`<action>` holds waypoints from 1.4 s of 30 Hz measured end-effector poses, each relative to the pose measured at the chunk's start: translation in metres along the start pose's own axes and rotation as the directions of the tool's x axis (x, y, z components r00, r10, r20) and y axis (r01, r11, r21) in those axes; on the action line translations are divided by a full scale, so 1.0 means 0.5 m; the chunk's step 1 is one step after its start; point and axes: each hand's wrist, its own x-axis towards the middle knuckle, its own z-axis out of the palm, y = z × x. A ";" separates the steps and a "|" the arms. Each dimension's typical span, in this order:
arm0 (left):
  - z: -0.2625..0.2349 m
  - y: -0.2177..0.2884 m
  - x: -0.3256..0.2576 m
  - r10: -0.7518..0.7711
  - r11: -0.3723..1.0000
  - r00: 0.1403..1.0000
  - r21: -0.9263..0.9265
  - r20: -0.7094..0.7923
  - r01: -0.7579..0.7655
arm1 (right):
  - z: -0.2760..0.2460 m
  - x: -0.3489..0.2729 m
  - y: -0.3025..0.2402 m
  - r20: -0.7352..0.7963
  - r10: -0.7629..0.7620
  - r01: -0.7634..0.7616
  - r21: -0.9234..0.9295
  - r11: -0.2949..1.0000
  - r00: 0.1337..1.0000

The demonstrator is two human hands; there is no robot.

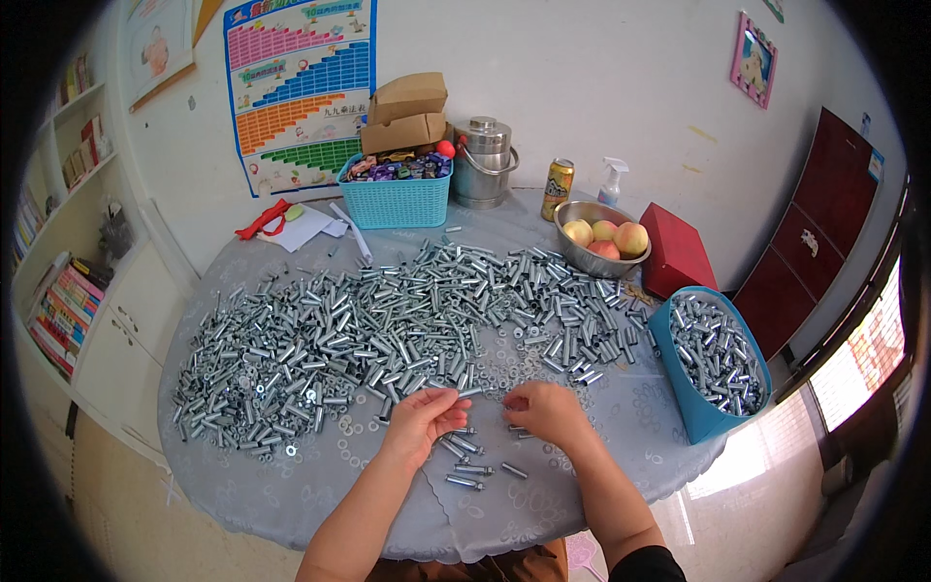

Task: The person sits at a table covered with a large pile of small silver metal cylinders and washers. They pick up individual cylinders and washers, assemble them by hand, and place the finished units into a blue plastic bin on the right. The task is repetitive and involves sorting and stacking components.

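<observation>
My left hand (425, 423) pinches a thin metal bolt (469, 393) that points to the right, toward my other hand. The fingertips of my right hand (545, 411) are pressed together just above the table, beside loose washers (529, 361); what they hold, if anything, is too small to make out. Between and below my hands lie several bolts with sleeves and nuts, including an anchor bolt (465, 481) and a short metal piece (514, 470). Beyond my hands spreads a wide heap of metal sleeves, bolts, nuts and washers (339, 330).
A blue bin (687, 407) full of sleeve pieces stands at the right table edge. Behind the heap are a turquoise basket (396, 204), a steel canister (482, 175), a yellow can (558, 186), a spray bottle (612, 179), a fruit bowl (582, 256) and a red box (674, 250).
</observation>
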 end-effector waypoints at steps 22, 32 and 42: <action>0.015 -0.002 -0.006 0.103 0.984 0.993 0.154 -0.055 -0.093 | 0.008 0.018 -0.021 -0.199 -0.222 0.293 0.490 0.821 0.954; 0.023 -0.002 -0.012 0.075 0.989 0.995 0.130 -0.063 -0.066 | -0.003 0.014 -0.036 -0.085 -0.116 0.139 0.368 0.919 0.990; 0.013 -0.008 -0.003 0.095 0.994 0.989 0.059 -0.110 -0.089 | 0.003 0.010 -0.030 0.110 -0.028 -0.035 0.532 0.846 0.994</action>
